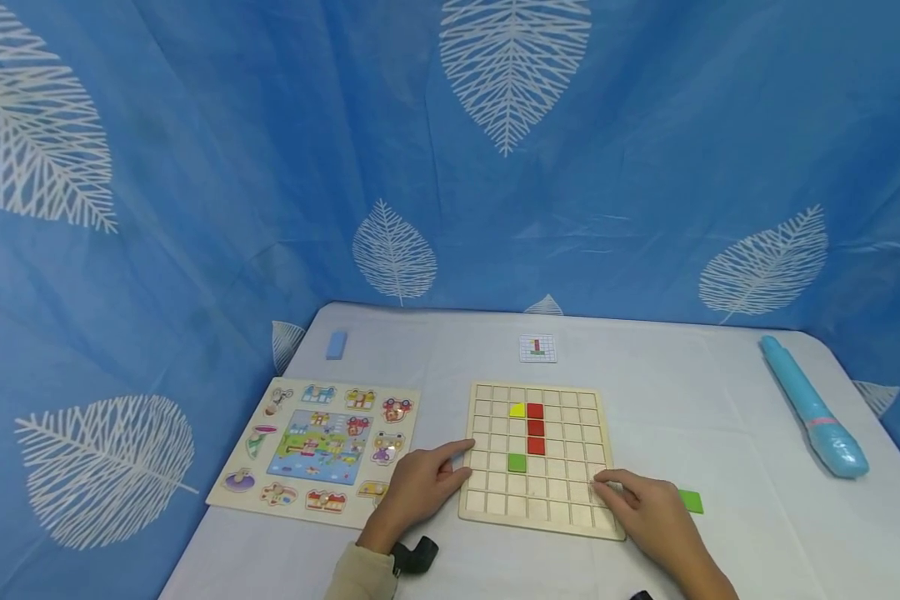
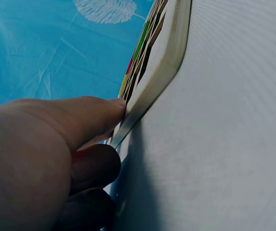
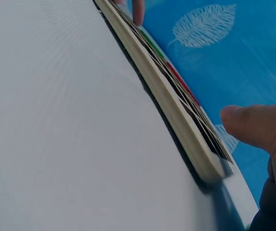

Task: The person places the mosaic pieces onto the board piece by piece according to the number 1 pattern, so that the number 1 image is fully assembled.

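Note:
A wooden grid board (image 1: 495,507) lies on the white table with one yellow tile (image 1: 517,410), a column of three red tiles (image 1: 536,428) and one green tile (image 1: 517,463) in its cells. My left hand (image 1: 418,487) is at the board's left edge, index finger stretched out and touching the rim, thumb just below. At the right edge, my right hand (image 1: 648,512) has thumb and index fingertips over the rim; its thumb (image 3: 253,125) shows extended in the right wrist view. Beside that hand lies a green piece (image 1: 691,502), partly hidden behind it.
A small pattern card (image 1: 537,348) lies behind the board. To the left is a wooden picture puzzle (image 1: 247,496) with vehicle and animal pieces, and a small blue block (image 1: 336,345) beyond it. A long light-blue object with a pink band (image 1: 813,408) lies far right.

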`<state>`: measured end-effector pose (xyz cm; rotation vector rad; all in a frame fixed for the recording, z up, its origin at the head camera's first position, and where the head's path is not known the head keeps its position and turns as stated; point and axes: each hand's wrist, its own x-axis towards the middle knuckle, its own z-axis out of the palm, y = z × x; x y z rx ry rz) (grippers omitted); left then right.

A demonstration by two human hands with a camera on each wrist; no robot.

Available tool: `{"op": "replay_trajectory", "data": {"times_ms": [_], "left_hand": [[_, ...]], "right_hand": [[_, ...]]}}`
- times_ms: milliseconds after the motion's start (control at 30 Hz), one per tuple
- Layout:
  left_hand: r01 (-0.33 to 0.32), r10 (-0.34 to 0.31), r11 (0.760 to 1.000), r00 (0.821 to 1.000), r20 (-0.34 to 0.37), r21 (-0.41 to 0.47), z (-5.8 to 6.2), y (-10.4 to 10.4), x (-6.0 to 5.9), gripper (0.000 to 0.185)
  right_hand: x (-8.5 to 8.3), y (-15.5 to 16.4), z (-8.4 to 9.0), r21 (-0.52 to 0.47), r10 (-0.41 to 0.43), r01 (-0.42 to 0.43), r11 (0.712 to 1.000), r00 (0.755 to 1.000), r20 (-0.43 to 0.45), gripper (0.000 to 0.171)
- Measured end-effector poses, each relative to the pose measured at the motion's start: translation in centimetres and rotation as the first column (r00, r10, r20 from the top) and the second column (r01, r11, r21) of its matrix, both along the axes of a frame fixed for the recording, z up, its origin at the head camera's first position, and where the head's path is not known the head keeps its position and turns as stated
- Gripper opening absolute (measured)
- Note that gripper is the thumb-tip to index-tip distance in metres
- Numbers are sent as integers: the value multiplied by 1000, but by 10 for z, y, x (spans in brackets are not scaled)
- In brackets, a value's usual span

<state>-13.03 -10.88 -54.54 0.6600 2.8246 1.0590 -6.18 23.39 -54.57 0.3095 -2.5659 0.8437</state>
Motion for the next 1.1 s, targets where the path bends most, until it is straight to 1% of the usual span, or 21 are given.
{"op": "replay_trajectory", "data": {"times_ms": [33, 167, 233, 267, 333, 467, 600, 767, 833, 967, 1100], "left_hand": [[-2, 2, 1000, 1000, 1, -2, 0, 0, 0, 38], [-11, 11, 1000, 1000, 3, -4, 0, 0, 0, 38], [-12, 12, 1000, 1000, 0, -3, 0, 0, 0, 38], [-13, 13, 1000, 1000, 1, -2, 0, -1, 1, 38], [-14, 14, 1000, 1000, -1, -3, -1, -1, 0, 38], [-15, 15, 1000, 1000, 3, 0, -1, -1, 1, 38], [-14, 14, 1000, 1000, 10, -1, -1, 0, 1, 38], [-17, 18, 1000, 1000, 19, -7, 0, 1, 1, 39], [-16, 17, 1000, 1000, 20, -5, 1, 1, 1, 39], [-11, 11, 1000, 1000, 15, -3, 1, 1, 1, 39], [-9, 9, 1000, 1000, 12, -10, 0, 1, 1, 39]], "right_hand": [[3, 3, 0, -1, -15, 15, 1000, 1000, 11, 19], [13, 15, -1, 13, -72, 72, 997, 997, 4, 19], [17, 21, -2, 21, -104, 104, 994, 995, -8, 19], [18, 24, -2, 19, -116, 116, 993, 993, -28, 20], [20, 30, -2, 15, -167, 167, 986, 986, -27, 19], [23, 38, -3, 4, -264, 264, 965, 964, 15, 18], [26, 40, -2, 48, -322, 319, 947, 942, 92, 27], [28, 36, 3, 96, -355, 342, 935, 907, 227, 44], [27, 35, 4, 112, -354, 336, 935, 899, 259, 47], [26, 35, 4, 130, -353, 330, 935, 898, 263, 47], [27, 35, 3, 128, -368, 346, 929, 892, 261, 43]]}}
